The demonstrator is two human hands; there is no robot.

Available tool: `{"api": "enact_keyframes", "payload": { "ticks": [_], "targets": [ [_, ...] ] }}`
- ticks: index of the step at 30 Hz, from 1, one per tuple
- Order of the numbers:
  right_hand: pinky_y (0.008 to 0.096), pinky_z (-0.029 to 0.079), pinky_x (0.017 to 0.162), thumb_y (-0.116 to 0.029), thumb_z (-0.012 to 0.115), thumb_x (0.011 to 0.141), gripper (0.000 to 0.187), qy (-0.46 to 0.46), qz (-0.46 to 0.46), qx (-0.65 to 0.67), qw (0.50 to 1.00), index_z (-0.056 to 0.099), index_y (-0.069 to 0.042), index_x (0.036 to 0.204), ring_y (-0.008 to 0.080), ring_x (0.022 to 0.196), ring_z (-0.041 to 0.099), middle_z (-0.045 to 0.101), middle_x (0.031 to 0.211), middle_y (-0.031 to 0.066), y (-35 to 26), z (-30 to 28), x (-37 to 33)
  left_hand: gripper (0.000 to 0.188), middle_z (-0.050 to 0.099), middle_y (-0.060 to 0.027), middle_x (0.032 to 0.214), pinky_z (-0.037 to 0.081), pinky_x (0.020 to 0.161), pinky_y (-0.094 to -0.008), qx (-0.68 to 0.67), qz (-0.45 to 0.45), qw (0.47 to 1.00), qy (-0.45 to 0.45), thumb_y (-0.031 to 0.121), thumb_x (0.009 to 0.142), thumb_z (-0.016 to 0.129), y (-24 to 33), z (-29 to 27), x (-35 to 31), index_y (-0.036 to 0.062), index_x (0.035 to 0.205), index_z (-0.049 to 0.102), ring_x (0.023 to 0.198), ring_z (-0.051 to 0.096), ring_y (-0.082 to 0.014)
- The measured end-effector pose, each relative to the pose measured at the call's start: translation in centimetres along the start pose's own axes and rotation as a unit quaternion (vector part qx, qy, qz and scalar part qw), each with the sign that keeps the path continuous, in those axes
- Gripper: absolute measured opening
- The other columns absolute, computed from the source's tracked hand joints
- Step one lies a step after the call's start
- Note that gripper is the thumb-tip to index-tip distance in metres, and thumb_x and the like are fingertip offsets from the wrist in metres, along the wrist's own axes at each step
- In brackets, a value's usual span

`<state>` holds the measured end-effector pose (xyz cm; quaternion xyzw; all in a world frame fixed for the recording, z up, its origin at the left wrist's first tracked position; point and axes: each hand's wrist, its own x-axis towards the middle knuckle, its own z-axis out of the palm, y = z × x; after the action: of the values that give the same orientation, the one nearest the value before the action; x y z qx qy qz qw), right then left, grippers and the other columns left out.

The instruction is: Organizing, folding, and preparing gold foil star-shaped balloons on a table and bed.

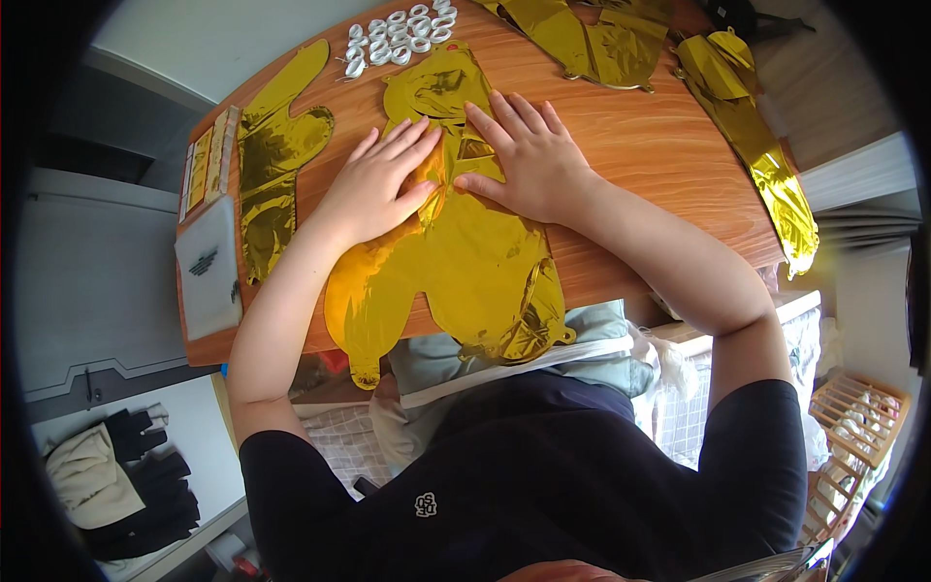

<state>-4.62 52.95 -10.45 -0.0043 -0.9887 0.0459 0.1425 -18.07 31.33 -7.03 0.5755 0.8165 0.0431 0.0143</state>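
Observation:
A flat, uninflated gold foil balloon (485, 252) lies in front of me on the wooden table, its lower lobes reaching over the near edge. Both hands rest on its upper half. My left hand (383, 179) lies palm down on its left side, fingers stretched out. On the right side my right hand (529, 155) presses flat with fingers spread, the thumb pointing at the left hand. Creases run through the foil between the hands. What lies under the palms is hidden.
Several small white ribbon rolls (400, 37) stand at the far edge. Other flat gold foil balloons lie at the left (272, 145), far right (621, 44) and right edge (752, 145). A clear plastic bag (208, 267) and a printed packet (207, 165) sit at the table's left edge.

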Motion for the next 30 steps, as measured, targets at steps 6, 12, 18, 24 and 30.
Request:
{"api": "enact_keyframes", "payload": {
  "ticks": [6, 12, 18, 24, 30],
  "targets": [
    [0.0549, 0.021, 0.123, -0.071, 0.044, 0.096, 0.089, -0.011, 0.005, -0.006, 1.000, 0.024, -0.013, 0.161, 0.0381, 0.151, 0.026, 0.030, 0.162, 0.0221, -0.1, 0.0, -0.1, 0.057, 0.050, -0.0128, 0.150, 0.035, 0.117, -0.0494, -0.099, -0.023, 0.982, 0.160, 0.032, 0.095, 0.065, 2.3, -0.8, 0.7, 0.0107, 0.145, 0.050, 0.135, 0.051, -0.0326],
    [0.0563, 0.020, 0.122, -0.044, 0.054, 0.097, 0.080, -0.024, -0.003, 0.000, 1.000, 0.020, -0.014, 0.162, 0.0396, 0.151, 0.026, 0.029, 0.162, 0.0227, 0.1, -0.3, -0.1, 0.020, 0.064, 0.0043, 0.098, 0.047, 0.085, -0.0333, -0.036, 0.291, 0.929, 0.225, 0.024, 0.081, 0.078, 7.8, -0.4, 1.0, 0.0187, 0.099, 0.075, 0.094, 0.062, -0.0160],
    [0.0564, 0.019, 0.123, -0.039, 0.054, 0.097, 0.081, -0.055, -0.004, -0.024, 0.998, 0.014, -0.014, 0.163, 0.0383, 0.153, 0.021, 0.024, 0.164, 0.0212, -0.1, -0.7, 0.0, 0.029, 0.063, 0.0066, 0.097, 0.046, 0.084, -0.0330, -0.046, 0.302, 0.933, 0.192, 0.029, 0.081, 0.079, 9.1, 1.3, 1.7, 0.0169, 0.106, 0.077, 0.092, 0.058, -0.0130],
    [0.0550, 0.018, 0.123, -0.068, 0.040, 0.098, 0.088, -0.040, 0.007, -0.026, 0.999, 0.015, -0.015, 0.163, 0.0366, 0.154, 0.019, 0.024, 0.165, 0.0195, 0.0, -0.1, -0.1, 0.036, 0.063, 0.0038, 0.102, 0.046, 0.092, -0.0358, -0.035, 0.297, 0.941, 0.157, 0.027, 0.077, 0.081, 9.7, 1.3, 1.2, 0.0147, 0.112, 0.077, 0.097, 0.058, -0.0157],
    [0.0549, 0.018, 0.123, -0.076, 0.038, 0.095, 0.092, -0.030, 0.009, -0.019, 0.999, 0.019, -0.016, 0.162, 0.0361, 0.153, 0.021, 0.026, 0.164, 0.0198, 0.1, 0.2, 0.0, 0.038, 0.063, 0.0051, 0.104, 0.045, 0.091, -0.0358, -0.060, 0.306, 0.940, 0.139, 0.032, 0.080, 0.079, 10.2, 1.8, 0.9, 0.0151, 0.114, 0.076, 0.100, 0.057, -0.0149]
  ]
}}
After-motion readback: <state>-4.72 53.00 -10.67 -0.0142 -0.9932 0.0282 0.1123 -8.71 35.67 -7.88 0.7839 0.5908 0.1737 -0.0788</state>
